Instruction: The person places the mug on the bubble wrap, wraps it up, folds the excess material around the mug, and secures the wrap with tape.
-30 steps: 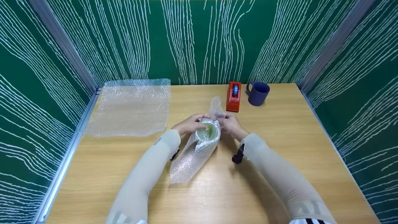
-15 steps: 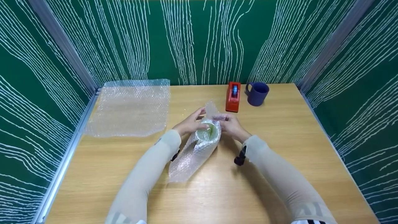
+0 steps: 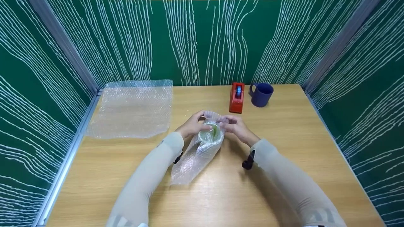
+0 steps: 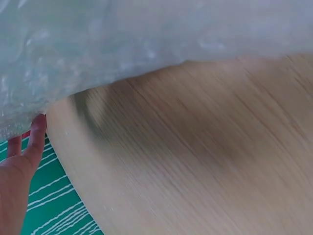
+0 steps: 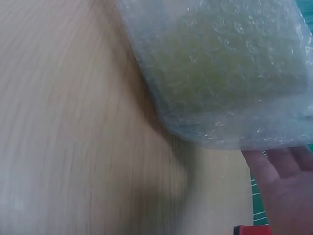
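A pale green, round-mouthed cup [image 3: 208, 136] stands in a sheet of bubble wrap [image 3: 192, 165], whose long tail runs toward the near left. My left hand [image 3: 193, 125] holds the wrapped cup from the left, thumb over the rim and fingers round its far side. From the right, my right hand [image 3: 238, 128] pinches the sheet's upper end close by the rim. In the right wrist view, yellow-green shows through the bubble wrap [image 5: 220, 68], with the right fingers [image 5: 286, 166] partly hidden behind it. Bubble wrap [image 4: 122, 39] also covers the top of the left wrist view.
Another bubble wrap sheet [image 3: 135, 110] lies flat at the back left of the wooden table [image 3: 221, 195]. A red tape dispenser [image 3: 236, 101] stands beyond the right hand, beside a dark blue mug [image 3: 262, 95]. Green walls [image 3: 202, 41] with white lines surround the table.
The loose upper end of the bubble wrap, which stuck up behind the cup, has come down and left against the rim. The right hand has shifted with it; the left has barely moved.
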Available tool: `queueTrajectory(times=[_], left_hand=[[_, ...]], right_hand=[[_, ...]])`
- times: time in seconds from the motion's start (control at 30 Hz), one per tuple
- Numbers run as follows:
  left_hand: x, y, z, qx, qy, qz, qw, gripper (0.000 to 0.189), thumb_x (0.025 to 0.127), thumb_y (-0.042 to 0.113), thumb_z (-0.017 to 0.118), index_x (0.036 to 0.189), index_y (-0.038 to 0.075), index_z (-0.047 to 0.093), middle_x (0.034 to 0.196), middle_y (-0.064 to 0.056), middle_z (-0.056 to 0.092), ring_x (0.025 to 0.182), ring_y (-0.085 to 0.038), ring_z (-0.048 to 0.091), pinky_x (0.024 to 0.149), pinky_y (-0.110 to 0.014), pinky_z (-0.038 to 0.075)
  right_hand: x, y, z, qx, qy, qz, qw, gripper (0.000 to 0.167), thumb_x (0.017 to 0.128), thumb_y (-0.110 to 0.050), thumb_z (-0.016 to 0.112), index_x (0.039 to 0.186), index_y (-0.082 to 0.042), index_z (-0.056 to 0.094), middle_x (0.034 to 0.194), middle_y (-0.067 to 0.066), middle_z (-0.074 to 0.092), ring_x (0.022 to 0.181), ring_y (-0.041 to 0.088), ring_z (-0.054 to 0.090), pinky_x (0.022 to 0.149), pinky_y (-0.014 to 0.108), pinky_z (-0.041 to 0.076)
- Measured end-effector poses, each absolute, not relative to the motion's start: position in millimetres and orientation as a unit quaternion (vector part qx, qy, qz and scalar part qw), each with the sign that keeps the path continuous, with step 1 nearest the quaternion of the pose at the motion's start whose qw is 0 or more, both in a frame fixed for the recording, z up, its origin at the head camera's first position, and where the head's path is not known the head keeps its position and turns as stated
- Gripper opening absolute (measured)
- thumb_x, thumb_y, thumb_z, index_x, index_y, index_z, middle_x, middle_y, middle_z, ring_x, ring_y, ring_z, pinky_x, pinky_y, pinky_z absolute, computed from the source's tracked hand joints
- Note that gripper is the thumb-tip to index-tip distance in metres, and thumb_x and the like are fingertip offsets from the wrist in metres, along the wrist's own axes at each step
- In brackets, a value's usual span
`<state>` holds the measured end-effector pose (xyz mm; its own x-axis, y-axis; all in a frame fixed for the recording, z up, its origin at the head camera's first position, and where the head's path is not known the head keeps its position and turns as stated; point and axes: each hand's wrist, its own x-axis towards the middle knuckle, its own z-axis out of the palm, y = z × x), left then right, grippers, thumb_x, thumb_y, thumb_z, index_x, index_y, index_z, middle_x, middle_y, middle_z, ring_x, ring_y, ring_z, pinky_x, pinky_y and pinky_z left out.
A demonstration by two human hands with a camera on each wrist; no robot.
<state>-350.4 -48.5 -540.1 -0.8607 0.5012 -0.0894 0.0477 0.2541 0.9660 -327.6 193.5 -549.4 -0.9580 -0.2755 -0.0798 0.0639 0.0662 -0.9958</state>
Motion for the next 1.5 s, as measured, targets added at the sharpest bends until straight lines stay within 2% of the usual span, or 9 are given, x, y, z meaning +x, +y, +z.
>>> queueTrajectory(times=[0.13,0.27,0.53,0.83,1.0,1.13,1.27,1.37,1.5], left_hand=[[-350,-47,-540,0.176,0.768,0.588,0.18,0.042,0.097,0.006,0.077,0.136,0.011,0.063,0.148,-0.011,0.063,0.151,-0.035,0.049,0.128,-0.054,0.041],[-349,-47,-540,0.168,0.765,0.599,0.166,0.037,0.094,0.003,0.079,0.128,0.011,0.066,0.139,-0.009,0.067,0.15,-0.034,0.05,0.129,-0.057,0.039],[-353,-56,-532,0.196,0.772,0.585,0.155,0.046,0.09,-0.001,0.083,0.134,0.001,0.069,0.14,-0.012,0.069,0.15,-0.036,0.051,0.131,-0.063,0.034],[-356,-64,-521,0.243,0.797,0.528,0.164,0.039,0.09,-0.005,0.079,0.128,0.006,0.077,0.14,-0.01,0.072,0.14,-0.031,0.061,0.116,-0.046,0.056],[-354,-66,-517,0.258,0.805,0.507,0.171,0.041,0.089,0.001,0.084,0.129,0.005,0.078,0.147,-0.012,0.07,0.141,-0.032,0.061,0.117,-0.046,0.055],[-353,-67,-514,0.253,0.812,0.493,0.183,0.039,0.094,0.022,0.085,0.131,0.01,0.079,0.154,-0.009,0.066,0.147,-0.032,0.057,0.125,-0.054,0.047],[-352,-68,-511,0.239,0.822,0.481,0.189,0.036,0.106,0.041,0.07,0.13,0.017,0.08,0.152,-0.005,0.068,0.145,-0.03,0.059,0.127,-0.058,0.042],[-353,-68,-511,0.238,0.83,0.469,0.186,0.035,0.111,0.038,0.062,0.131,0.016,0.08,0.151,-0.006,0.069,0.144,-0.03,0.061,0.127,-0.055,0.044],[-356,-67,-512,0.249,0.836,0.454,0.179,0.028,0.109,0.021,0.065,0.133,0.012,0.078,0.153,-0.008,0.066,0.147,-0.031,0.059,0.126,-0.05,0.046]], right_hand=[[-323,194,-545,-0.079,0.768,-0.627,0.102,0.037,0.098,-0.003,0.074,0.135,0.004,0.07,0.118,0.003,0.076,0.102,0.012,0.069,0.089,0.022,0.062],[-321,193,-543,-0.08,0.783,-0.608,0.102,0.036,0.1,-0.004,0.074,0.136,-0.001,0.073,0.128,0.013,0.077,0.103,0.016,0.07,0.089,0.023,0.063],[-317,189,-542,-0.097,0.801,-0.586,0.078,0.031,0.1,-0.004,0.072,0.13,-0.007,0.079,0.129,0.015,0.079,0.102,0.02,0.072,0.087,0.025,0.064],[-316,185,-545,-0.158,0.801,-0.577,0.021,0.025,0.094,0.009,0.068,0.117,0.01,0.078,0.119,0.029,0.078,0.084,0.004,0.068,0.075,0.016,0.058],[-317,187,-542,-0.159,0.814,-0.557,0.038,0.025,0.095,0.006,0.07,0.119,0.006,0.08,0.126,0.026,0.077,0.09,0.007,0.071,0.082,0.017,0.06],[-317,191,-538,-0.144,0.823,-0.545,0.067,0.028,0.097,-0.004,0.073,0.124,-0.001,0.08,0.131,0.02,0.077,0.1,0.015,0.073,0.088,0.019,0.061],[-317,191,-533,-0.138,0.832,-0.531,0.079,0.028,0.103,-0.018,0.074,0.126,-0.004,0.08,0.131,0.017,0.078,0.104,0.019,0.073,0.089,0.021,0.06],[-318,189,-530,-0.14,0.838,-0.522,0.074,0.028,0.104,-0.022,0.074,0.123,-0.002,0.081,0.127,0.018,0.079,0.1,0.018,0.073,0.086,0.021,0.06],[-319,183,-530,-0.139,0.84,-0.521,0.058,0.023,0.1,-0.015,0.079,0.117,0.0,0.083,0.123,0.021,0.08,0.093,0.014,0.072,0.081,0.016,0.06]])
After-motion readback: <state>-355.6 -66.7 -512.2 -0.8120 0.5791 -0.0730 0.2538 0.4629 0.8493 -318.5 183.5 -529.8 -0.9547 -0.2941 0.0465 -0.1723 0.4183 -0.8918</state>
